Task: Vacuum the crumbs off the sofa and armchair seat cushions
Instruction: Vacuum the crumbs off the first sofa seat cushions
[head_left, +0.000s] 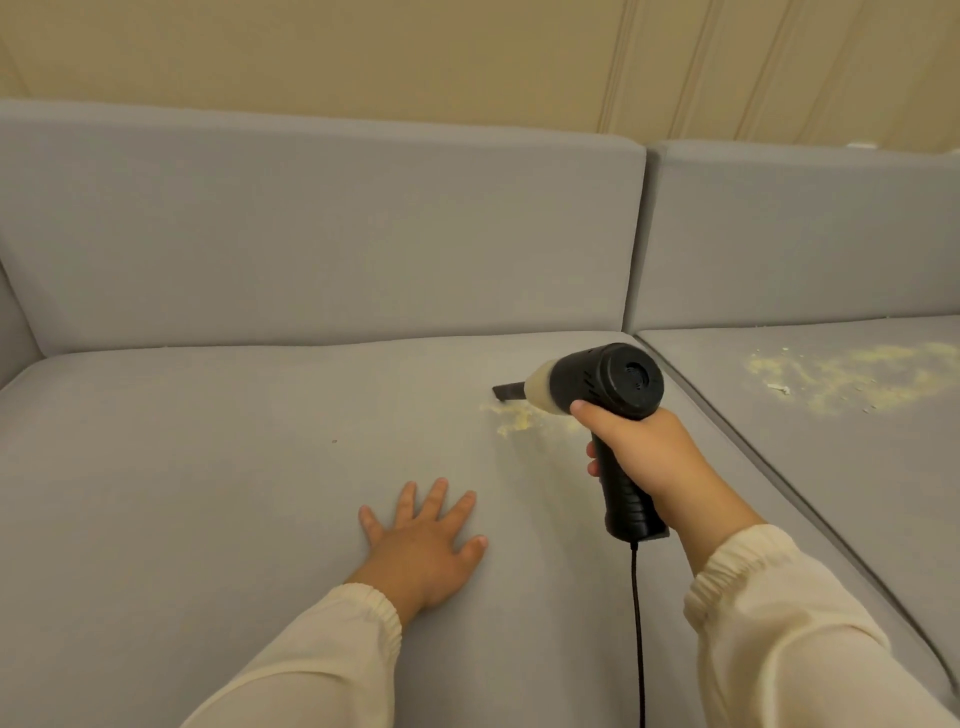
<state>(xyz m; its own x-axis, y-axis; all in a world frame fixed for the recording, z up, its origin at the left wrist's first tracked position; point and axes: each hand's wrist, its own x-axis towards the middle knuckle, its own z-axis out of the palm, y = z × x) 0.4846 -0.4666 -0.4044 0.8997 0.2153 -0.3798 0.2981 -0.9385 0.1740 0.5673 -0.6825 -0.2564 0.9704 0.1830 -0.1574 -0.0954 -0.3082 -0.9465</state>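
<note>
My right hand (649, 457) grips the handle of a black handheld vacuum (608, 384). Its dark nozzle (509, 391) points left, just above the grey seat cushion (234, 467). A small patch of pale crumbs (511, 418) lies right under and in front of the nozzle. My left hand (426, 540) rests flat on the same cushion, fingers spread, nearer to me and to the left of the crumbs. A wider spread of crumbs (841, 374) covers the neighbouring seat cushion (831, 467) on the right.
A black cord (638, 623) hangs from the vacuum's handle down toward me. Grey back cushions (322, 234) stand behind both seats, with a beige wall (415, 52) above. A seam (727, 421) separates the two seat cushions. A tiny dark speck (334, 441) lies mid-cushion.
</note>
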